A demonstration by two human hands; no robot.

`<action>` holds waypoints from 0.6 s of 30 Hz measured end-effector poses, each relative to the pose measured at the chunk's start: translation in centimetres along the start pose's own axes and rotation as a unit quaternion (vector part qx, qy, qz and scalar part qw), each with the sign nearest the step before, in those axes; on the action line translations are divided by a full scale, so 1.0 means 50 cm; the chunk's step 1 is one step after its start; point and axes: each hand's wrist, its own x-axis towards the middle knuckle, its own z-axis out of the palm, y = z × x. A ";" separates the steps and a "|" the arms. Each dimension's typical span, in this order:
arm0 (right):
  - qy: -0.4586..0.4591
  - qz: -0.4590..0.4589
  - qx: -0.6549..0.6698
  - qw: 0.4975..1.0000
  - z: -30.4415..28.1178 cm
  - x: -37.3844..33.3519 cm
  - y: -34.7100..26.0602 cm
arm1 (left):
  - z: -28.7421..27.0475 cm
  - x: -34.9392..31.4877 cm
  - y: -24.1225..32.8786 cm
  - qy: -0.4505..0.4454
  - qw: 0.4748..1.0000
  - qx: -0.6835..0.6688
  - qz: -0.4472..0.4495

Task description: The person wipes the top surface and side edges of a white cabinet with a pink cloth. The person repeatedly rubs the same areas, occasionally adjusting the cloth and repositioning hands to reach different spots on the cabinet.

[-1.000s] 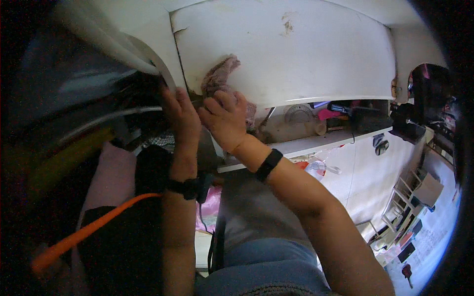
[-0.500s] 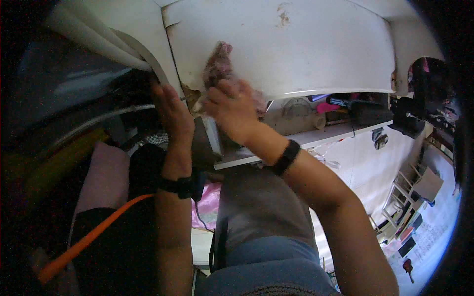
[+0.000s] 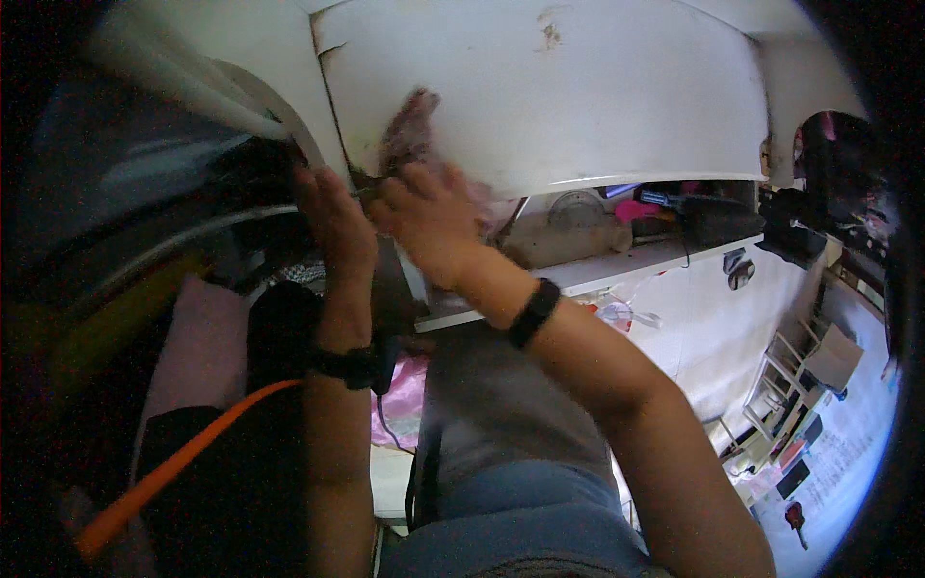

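A crumpled mauve cloth (image 3: 409, 133) lies pressed against the lower left part of a stained white panel (image 3: 578, 106). My right hand (image 3: 429, 212) is closed over it, with one end of the cloth sticking out above the fingers and another bit showing to their right. Just left of it, my left hand (image 3: 337, 223) is raised with its fingers stretched upward, their tips against the edge of a pale, curved hanging sheet (image 3: 275, 111). The left palm holds nothing that I can see. Both wrists carry black bands.
Below the panel runs a white-edged shelf (image 3: 617, 267) with a pink-and-black hairbrush (image 3: 647, 204) and other small things. An orange strap (image 3: 193, 462) crosses dark items at lower left, near a pink cushion-like thing (image 3: 202, 337). White chair-like frames (image 3: 771, 385) stand far right.
My right hand and the cloth have slid a little left and slightly down along the panel. My left hand has hardly moved.
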 end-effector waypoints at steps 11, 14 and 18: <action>-0.052 -0.093 -0.118 0.987 -0.172 -0.117 0.305 | -0.002 0.018 -0.020 0.004 0.999 -0.034 0.037; -0.062 -0.017 -0.197 0.978 -0.274 -0.160 0.428 | 0.002 0.012 -0.002 0.005 1.000 -0.015 0.024; -0.196 0.054 -0.114 0.973 -0.219 -0.115 0.377 | 0.005 0.008 0.008 -0.005 1.000 0.005 -0.016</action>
